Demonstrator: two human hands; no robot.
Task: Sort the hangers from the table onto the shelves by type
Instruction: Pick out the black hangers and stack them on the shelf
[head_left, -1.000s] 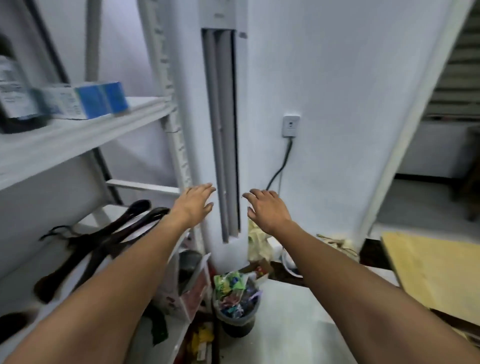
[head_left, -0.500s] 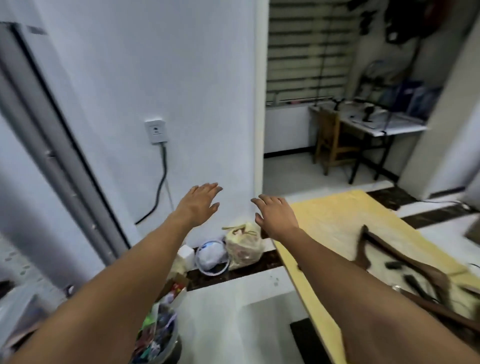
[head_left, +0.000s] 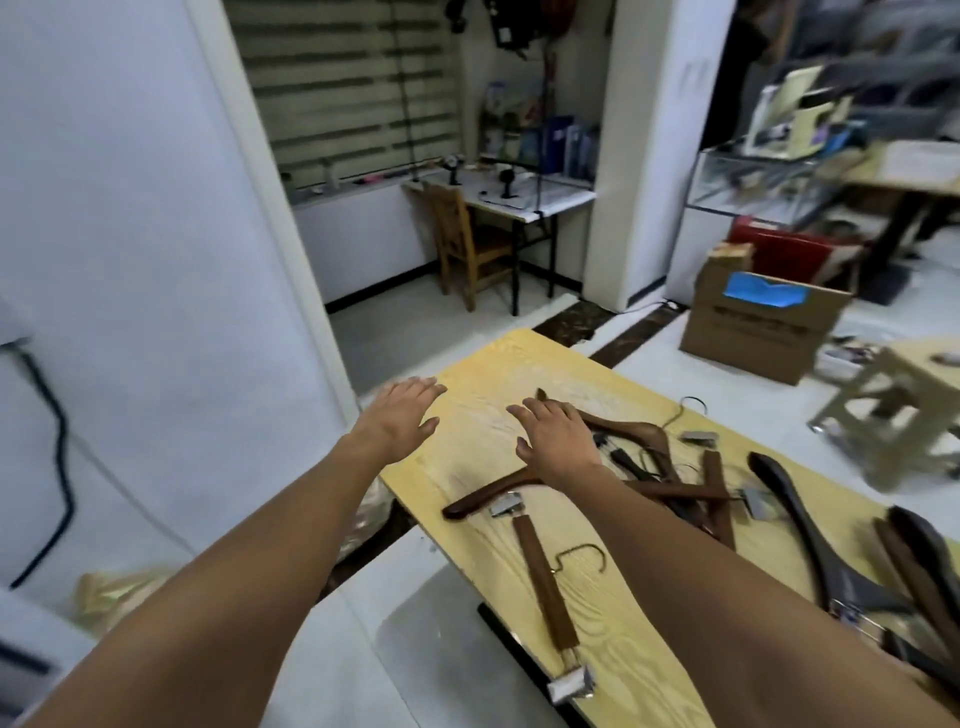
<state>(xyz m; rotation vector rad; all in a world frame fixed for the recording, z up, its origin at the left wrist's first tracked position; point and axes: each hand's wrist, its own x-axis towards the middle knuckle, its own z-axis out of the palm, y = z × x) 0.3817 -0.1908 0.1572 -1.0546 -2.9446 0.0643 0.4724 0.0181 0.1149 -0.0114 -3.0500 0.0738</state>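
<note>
Hangers are lying in a loose heap on the pale yellow wood-grain surface (head_left: 498, 374): a brown curved wooden coat hanger (head_left: 480, 500), a brown straight wooden bar hanger with metal end clips (head_left: 545, 582), and dark contoured hangers (head_left: 800, 525) further right.

Judging: stiff, light, lacquered and so slightly slippery; hooks and clips are likely snagging each other. The thick middle beside the hook is looking like the best hold.

Both arms are reaching forward, palms down. Left hand (head_left: 402, 415) is hovering over the surface's left edge, fingers (head_left: 423, 387) straight, spread, holding nothing. Right hand (head_left: 558, 447) is hanging over the curved hanger's middle, relaxed, empty; I cannot tell if it is touching.
</note>
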